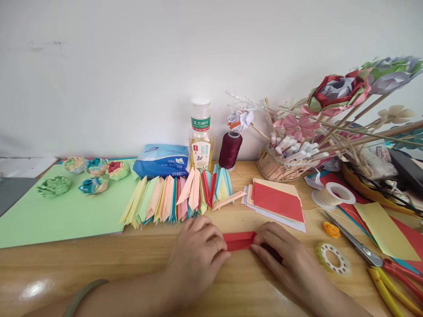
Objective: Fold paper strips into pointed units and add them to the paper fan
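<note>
A strip of red paper (pixel 238 242), folded lengthwise with a crease along it, lies on the wooden table in front of me. My left hand (pixel 201 253) grips its left end, fingers closed on the paper. At the right end my right hand (pixel 280 251) pinches it between thumb and fingers. Just beyond my hands stands a row of folded paper pieces (pixel 161 200) in yellow, green, peach, pink, red and blue. Behind my right hand lies a stack of paper rectangles (pixel 277 201) with a red sheet on top.
Several paper flowers (pixel 54 186) rest on a green sheet (pixel 76 215) at left. A tissue pack (pixel 161 160), bottle (pixel 200 141) and maroon thread cone (pixel 230 151) stand behind. At right are a flower basket (pixel 286 165), string spool (pixel 332 196), tape roll (pixel 333 259), scissors (pixel 366 251) and yellow-handled tool (pixel 383 288).
</note>
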A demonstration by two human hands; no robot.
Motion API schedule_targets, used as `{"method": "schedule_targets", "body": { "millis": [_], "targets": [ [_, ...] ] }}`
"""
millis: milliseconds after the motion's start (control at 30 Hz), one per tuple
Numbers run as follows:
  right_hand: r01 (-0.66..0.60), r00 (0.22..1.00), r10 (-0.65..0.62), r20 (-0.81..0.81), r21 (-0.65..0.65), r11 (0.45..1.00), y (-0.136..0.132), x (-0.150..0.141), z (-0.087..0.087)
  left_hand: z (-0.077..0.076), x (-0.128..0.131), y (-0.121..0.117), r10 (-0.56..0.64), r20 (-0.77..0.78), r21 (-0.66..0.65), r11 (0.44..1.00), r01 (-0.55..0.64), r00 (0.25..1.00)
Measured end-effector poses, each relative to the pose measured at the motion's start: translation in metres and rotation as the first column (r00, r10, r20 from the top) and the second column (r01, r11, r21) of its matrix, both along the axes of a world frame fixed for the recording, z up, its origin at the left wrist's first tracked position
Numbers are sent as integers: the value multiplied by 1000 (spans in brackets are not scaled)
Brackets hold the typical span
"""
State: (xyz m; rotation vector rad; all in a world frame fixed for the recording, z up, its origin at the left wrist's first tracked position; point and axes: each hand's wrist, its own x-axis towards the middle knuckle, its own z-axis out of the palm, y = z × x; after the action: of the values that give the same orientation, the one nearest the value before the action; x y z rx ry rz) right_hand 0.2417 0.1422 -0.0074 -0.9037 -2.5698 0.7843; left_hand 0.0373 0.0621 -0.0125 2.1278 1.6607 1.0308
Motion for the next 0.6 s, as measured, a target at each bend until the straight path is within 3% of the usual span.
{"method": "schedule_targets", "body": {
  "millis": [200,333,400,500,600],
  "targets": [
    [54,998,-55,44,11,998,-1,-5,2,7,4,2,56,-15,-202,978,-58,998],
    [79,992,-85,88,62,995,-2,-8,1,8,6,3,136,-53,-282,948,-146,989],
    [86,990,-96,103,98,991,-2,-9,-1,8,6,4,122,-67,-298,945,-137,990],
    [75,990,-94,101,174,982,-3,-10,-3,7,5,4,39,-110,-240,969,-64,993],
    [52,994,-75,82,252,966,-2,-11,-4,2,2,5,-18,-202,-64,998,5,979]
  ]
}}
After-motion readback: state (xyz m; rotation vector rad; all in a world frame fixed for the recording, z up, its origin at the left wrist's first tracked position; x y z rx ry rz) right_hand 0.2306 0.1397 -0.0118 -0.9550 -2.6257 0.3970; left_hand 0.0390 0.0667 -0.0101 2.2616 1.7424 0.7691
